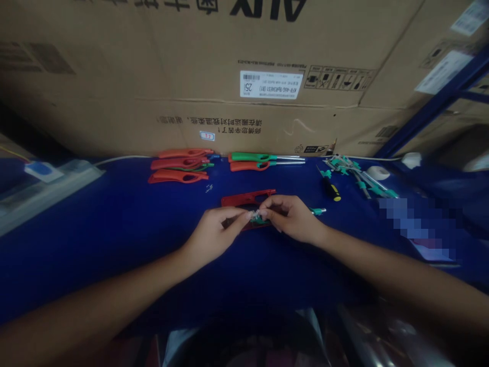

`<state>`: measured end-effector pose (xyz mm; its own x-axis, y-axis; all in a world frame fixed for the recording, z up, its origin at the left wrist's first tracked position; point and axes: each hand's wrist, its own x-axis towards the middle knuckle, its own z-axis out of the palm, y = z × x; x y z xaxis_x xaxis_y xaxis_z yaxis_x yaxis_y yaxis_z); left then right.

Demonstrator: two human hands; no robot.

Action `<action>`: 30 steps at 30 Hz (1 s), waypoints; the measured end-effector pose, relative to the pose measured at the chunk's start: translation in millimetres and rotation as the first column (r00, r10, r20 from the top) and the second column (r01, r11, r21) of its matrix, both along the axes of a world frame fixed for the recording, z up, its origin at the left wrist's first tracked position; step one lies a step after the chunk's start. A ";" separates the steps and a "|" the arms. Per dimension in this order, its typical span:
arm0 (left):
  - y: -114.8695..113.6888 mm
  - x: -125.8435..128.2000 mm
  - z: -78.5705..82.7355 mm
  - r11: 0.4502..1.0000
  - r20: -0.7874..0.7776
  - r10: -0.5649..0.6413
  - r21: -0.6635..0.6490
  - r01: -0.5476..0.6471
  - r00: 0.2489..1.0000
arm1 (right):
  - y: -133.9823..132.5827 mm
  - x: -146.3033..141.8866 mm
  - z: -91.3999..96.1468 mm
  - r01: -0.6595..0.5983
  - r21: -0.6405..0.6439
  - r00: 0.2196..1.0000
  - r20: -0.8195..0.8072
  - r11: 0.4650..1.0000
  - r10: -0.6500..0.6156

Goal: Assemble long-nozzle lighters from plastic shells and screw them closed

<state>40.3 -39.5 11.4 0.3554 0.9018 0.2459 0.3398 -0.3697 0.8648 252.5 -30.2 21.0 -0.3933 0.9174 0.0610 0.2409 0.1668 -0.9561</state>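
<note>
My left hand point(214, 237) and my right hand point(292, 219) meet above the blue-covered table point(114, 229). Their fingertips pinch a small clear-and-green part point(260, 217), which they partly hide. Directly beneath lies a red plastic tool handle point(246, 198), mostly covered by my fingers. A small teal-and-metal piece point(318, 211) lies just right of my right hand. Farther ahead are several red-orange handles point(179, 165) and green and orange tools with metal shafts point(263, 160).
A yellow-and-black screwdriver point(330, 188) and teal parts on metal rods point(359, 176) lie to the right, near a white tape roll point(378, 173). A large cardboard box point(191, 76) stands along the back. A blue metal rack point(431, 102) rises at right; a blurred patch covers the table's right side.
</note>
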 end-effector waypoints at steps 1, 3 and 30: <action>0.1 0.5 1.1 1.000 0.008 0.005 -0.015 -0.004 1.000 | 0.6 0.4 0.4 -0.002 -0.008 1.000 -0.008 1.000 0.002; 0.5 1.3 2.5 0.999 0.023 0.017 -0.041 -0.016 1.000 | 2.5 1.9 0.7 -0.006 -0.008 1.000 -0.018 1.000 0.006; 1.4 -2.3 -0.7 0.997 -0.019 -0.067 -0.029 0.067 0.998 | 6.0 8.5 -1.8 -0.075 0.026 0.997 -0.022 0.997 0.076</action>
<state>38.0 -38.1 10.7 0.4197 0.8823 0.2129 0.3324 -0.3677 0.8685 261.1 -24.2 19.2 -0.4595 0.8832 0.0933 0.2045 0.2074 -0.9566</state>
